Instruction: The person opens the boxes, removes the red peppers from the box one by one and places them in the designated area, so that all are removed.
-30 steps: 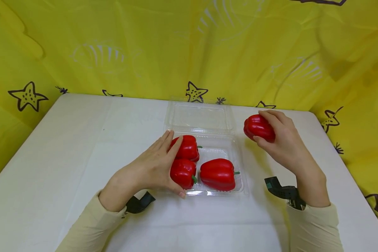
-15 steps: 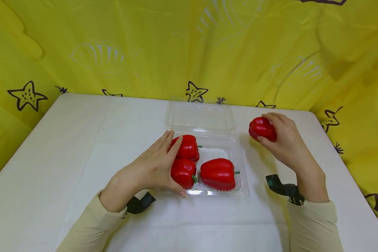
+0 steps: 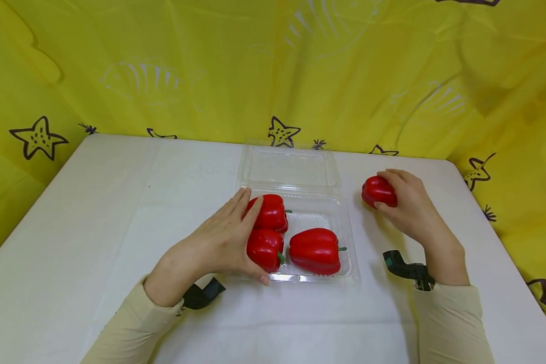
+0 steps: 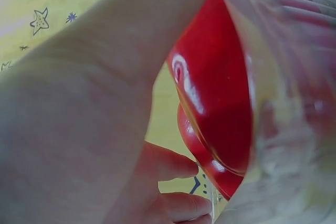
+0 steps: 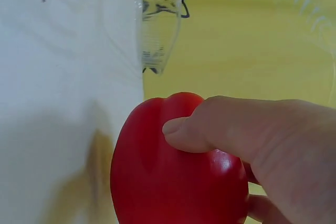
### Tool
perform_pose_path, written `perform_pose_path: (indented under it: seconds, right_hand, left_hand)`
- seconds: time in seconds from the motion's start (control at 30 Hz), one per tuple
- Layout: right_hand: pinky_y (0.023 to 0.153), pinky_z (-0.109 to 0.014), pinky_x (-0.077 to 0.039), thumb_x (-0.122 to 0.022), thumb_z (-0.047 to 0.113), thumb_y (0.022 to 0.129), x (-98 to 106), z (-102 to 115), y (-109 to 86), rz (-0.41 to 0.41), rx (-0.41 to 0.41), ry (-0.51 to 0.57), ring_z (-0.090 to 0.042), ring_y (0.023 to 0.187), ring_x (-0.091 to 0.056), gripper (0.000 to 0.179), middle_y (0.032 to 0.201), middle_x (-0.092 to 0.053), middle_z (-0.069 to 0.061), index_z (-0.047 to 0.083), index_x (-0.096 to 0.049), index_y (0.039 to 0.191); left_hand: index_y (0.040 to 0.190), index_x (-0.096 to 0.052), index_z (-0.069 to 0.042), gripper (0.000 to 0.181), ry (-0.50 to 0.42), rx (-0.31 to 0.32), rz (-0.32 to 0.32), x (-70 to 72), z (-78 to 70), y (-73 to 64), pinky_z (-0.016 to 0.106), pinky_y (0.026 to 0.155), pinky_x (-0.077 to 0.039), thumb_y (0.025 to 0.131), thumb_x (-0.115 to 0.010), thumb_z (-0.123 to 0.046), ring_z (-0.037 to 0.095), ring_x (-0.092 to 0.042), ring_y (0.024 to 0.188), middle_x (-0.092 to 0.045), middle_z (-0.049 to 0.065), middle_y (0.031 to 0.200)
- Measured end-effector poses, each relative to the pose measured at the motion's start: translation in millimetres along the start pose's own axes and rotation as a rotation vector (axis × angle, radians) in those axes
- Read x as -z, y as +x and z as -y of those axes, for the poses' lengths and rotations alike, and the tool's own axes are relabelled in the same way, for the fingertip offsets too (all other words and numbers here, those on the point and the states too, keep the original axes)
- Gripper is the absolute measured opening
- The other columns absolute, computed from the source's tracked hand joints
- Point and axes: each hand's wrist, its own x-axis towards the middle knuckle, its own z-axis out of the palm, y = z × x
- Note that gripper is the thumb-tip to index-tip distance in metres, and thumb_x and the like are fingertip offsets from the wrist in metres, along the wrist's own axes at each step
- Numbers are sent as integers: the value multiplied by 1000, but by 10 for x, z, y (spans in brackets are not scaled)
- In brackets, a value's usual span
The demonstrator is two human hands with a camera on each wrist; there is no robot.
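Note:
In the head view, my right hand (image 3: 407, 205) grips a red bell pepper (image 3: 378, 192) to the right of a clear plastic clamshell box (image 3: 349, 222). Its thumb presses on the pepper's side in the right wrist view. My left hand (image 3: 218, 242) lies along the box's left side, fingers extended and spread. It partly covers two red bell peppers, one at the back left (image 3: 273, 213) and one at the front left (image 3: 265, 250). Another bell pepper (image 3: 316, 251) sits at the box's front right, green stem pointing right. The box's back right part holds no pepper.
The box's clear lid (image 3: 291, 169) is folded back on the white table (image 3: 95, 227), near the yellow patterned curtain (image 3: 227, 76). Black wrist mounts (image 3: 205, 294) stick out beside both sleeves.
My right hand has shifted a little to the right and toward me, carrying the bell pepper with it. The left hand and the peppers in the box stay in place.

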Motion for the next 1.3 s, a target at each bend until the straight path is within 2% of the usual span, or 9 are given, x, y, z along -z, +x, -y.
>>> perform_pose_path:
  seconds: [0.43, 0.8, 1.03, 1.3]
  right_hand:
    - [97, -71, -43, -71, 0, 81, -65, -27, 26, 118, -84, -28, -54, 137, -22, 68, 150, -32, -31, -6, -42, 143]
    - [96, -71, -44, -69, 1, 85, -52, 40, 13, 118, -85, -26, -52, 138, -22, 56, 151, -31, -30, -4, -49, 137]
    - [97, -71, -43, -67, 3, 87, 45, 158, -24, 53, -36, -16, -52, 138, -23, 50, 149, -35, -30, -5, -51, 134]
    - [97, -71, -43, -66, 5, 90, 102, 282, -64, 29, -3, -4, -51, 137, -27, 48, 149, -37, -29, -2, -52, 135]
  left_hand:
    - [159, -15, -9, 135, 10, 2, -5, -1, -11, -9, 52, 119, -31, 58, -84, -67, 36, -5, 155, -10, 19, 166]
    - [159, -15, -8, 135, 8, 13, 4, -4, -11, -26, 53, 119, -32, 59, -84, -67, 36, -5, 155, -9, 19, 166]
    - [159, -15, -9, 135, 12, 9, 1, 4, -7, -17, 53, 118, -33, 59, -83, -68, 36, -4, 155, -9, 19, 166]
    - [159, -15, -9, 135, 6, 12, 10, 2, -3, -8, 53, 119, -32, 59, -83, -67, 35, -3, 155, -8, 19, 166]
